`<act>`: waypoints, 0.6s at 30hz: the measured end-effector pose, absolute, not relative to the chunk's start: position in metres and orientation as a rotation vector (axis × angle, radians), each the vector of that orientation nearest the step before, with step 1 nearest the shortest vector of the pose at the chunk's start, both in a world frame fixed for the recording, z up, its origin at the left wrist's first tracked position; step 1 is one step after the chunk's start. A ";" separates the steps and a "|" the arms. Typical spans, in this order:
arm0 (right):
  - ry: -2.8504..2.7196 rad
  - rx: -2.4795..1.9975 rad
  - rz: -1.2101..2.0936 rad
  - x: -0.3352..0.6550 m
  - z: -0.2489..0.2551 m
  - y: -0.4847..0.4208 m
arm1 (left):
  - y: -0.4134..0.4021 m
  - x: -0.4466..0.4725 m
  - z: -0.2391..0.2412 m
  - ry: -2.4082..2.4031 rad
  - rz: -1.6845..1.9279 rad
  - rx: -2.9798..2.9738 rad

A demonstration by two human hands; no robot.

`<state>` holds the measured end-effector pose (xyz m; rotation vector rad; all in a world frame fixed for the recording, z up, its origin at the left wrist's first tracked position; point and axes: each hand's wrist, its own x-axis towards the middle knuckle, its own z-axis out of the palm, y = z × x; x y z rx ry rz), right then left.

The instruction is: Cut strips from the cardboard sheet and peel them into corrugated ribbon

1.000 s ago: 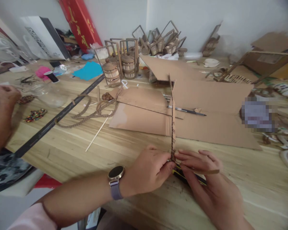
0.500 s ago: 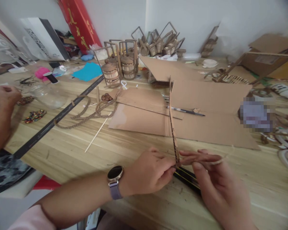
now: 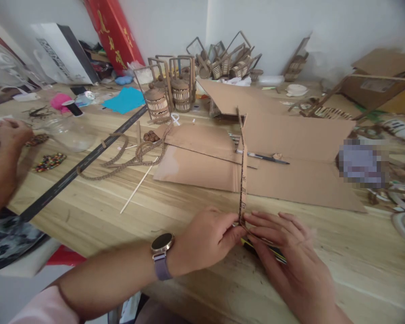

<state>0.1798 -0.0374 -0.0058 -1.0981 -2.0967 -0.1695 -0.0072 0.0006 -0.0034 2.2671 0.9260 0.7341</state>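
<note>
Right hand (image 3: pixel 292 249) nearer printed cardboard strip (image 3: pixel 243 184), bag (image 3: pixel 59 53) lettered "MEN"

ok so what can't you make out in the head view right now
Head view, all four:
Lower end of the cardboard strip: covered by the left hand and right hand.
Black-and-yellow object: mostly under the right hand, kind unclear.
Purplish item: masked by pixel blocks.
Co-worker's arm: cut off by the left edge.
</note>
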 end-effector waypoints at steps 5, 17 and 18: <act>-2.070 -1.103 -0.121 0.181 -0.006 -0.039 | 0.000 -0.007 -0.006 0.869 0.716 2.308; -1.969 -1.098 -0.045 0.178 -0.005 -0.040 | -0.002 -0.007 0.000 0.901 0.699 2.109; -1.986 -1.088 -0.045 0.177 -0.005 -0.039 | -0.002 -0.007 0.001 0.896 0.694 2.074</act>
